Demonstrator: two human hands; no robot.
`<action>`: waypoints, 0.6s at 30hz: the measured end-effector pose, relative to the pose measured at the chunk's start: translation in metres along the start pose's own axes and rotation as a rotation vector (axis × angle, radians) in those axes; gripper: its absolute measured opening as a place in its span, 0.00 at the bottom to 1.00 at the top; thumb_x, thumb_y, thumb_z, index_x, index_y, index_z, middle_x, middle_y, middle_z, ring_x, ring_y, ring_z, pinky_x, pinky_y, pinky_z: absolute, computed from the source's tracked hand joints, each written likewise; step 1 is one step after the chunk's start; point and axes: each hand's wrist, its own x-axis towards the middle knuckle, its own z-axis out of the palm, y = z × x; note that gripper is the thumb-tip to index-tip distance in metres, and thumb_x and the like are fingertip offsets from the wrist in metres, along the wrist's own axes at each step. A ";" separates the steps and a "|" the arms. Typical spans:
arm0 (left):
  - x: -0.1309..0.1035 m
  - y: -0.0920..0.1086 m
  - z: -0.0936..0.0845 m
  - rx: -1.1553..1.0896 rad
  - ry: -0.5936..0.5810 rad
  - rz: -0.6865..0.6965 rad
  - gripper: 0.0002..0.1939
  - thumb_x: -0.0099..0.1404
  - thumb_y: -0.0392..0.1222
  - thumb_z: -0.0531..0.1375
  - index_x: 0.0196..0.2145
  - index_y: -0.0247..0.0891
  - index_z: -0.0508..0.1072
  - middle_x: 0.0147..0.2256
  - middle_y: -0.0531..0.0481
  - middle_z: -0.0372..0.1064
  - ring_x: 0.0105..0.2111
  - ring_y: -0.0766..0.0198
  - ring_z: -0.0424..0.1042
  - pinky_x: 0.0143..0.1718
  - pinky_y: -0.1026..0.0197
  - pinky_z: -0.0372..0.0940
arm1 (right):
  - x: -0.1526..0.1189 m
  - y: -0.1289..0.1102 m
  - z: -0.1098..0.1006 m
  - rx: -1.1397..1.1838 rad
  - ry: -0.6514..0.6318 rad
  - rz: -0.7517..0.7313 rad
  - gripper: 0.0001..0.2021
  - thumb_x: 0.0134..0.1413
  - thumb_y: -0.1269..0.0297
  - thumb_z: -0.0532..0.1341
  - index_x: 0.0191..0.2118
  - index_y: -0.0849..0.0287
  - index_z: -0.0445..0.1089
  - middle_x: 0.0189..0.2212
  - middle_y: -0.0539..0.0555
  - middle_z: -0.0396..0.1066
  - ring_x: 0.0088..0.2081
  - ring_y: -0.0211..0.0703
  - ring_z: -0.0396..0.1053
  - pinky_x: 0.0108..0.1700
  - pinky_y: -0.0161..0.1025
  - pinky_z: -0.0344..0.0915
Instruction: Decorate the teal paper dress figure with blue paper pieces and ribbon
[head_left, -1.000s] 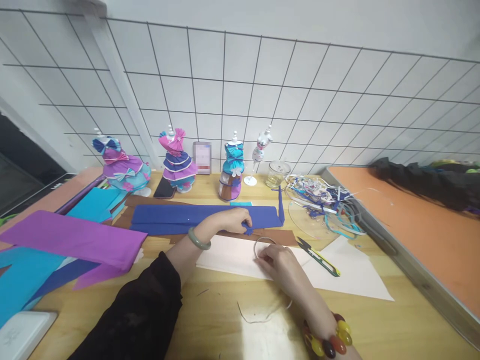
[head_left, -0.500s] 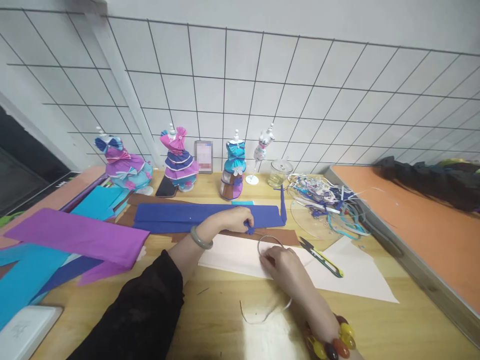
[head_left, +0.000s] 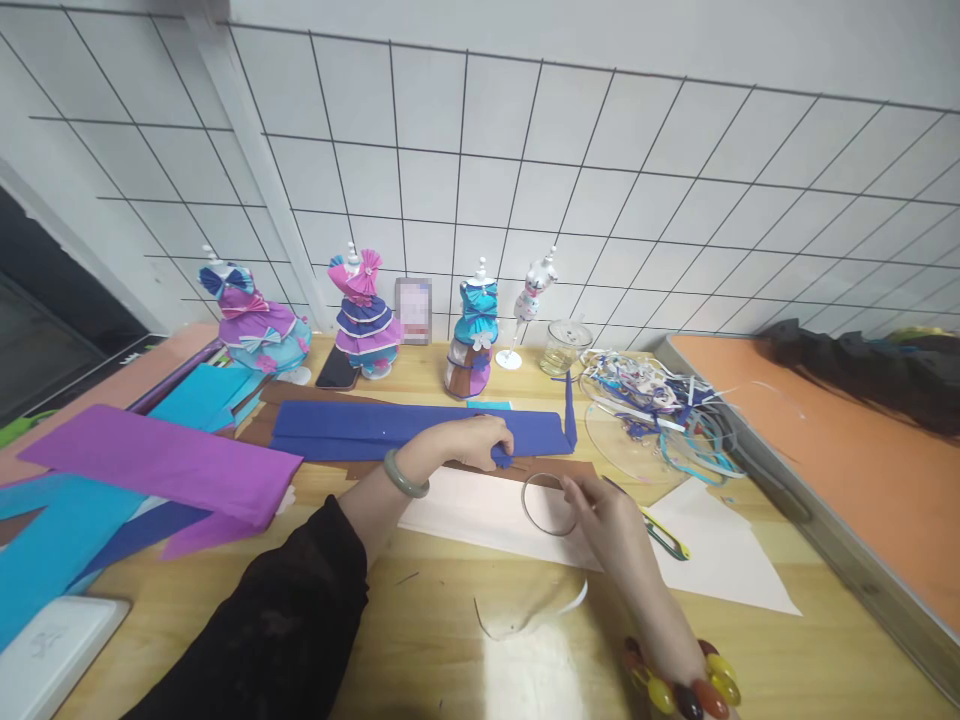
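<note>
My left hand (head_left: 480, 442) rests on the folded dark blue cloth (head_left: 352, 430), its fingers curled at the lower edge near a small blue scrap; what they hold, if anything, is hidden. A thin ring (head_left: 548, 504) is pinched at its right side by my right hand (head_left: 604, 510), above white cloth (head_left: 465, 512). Partly behind that hand lies a pair of yellow-green thread snips (head_left: 666, 534). Brown cloth (head_left: 581, 470) shows beneath the blue one. A thin curled strip (head_left: 517, 630) lies on the table nearer to me.
Dressed miniature forms (head_left: 367, 325), a bare form (head_left: 534, 290) and a glass jar (head_left: 566, 347) stand at the back. Right of them is a pile of scraps (head_left: 645, 390). Purple cloth (head_left: 165, 460) and turquoise cloth (head_left: 75, 540) lie at left, near a white box (head_left: 64, 655).
My right hand has moved right and a little up, and now holds the ring by its right side. It covers part of the snips. My left hand has stayed on the blue cloth.
</note>
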 end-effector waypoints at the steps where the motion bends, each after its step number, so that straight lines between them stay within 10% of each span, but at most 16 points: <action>1: 0.000 0.002 -0.001 0.002 -0.003 -0.007 0.17 0.51 0.37 0.57 0.40 0.38 0.70 0.40 0.48 0.65 0.42 0.61 0.64 0.43 0.63 0.59 | 0.001 0.003 -0.002 0.004 0.030 0.019 0.22 0.56 0.50 0.48 0.24 0.59 0.69 0.19 0.54 0.69 0.22 0.42 0.64 0.25 0.35 0.54; 18: 0.004 0.001 0.002 0.005 0.090 -0.070 0.08 0.51 0.32 0.53 0.29 0.35 0.71 0.34 0.48 0.69 0.34 0.65 0.67 0.37 0.66 0.61 | 0.002 0.003 0.000 0.107 0.047 0.016 0.26 0.55 0.45 0.47 0.19 0.59 0.66 0.16 0.53 0.67 0.21 0.41 0.63 0.23 0.34 0.54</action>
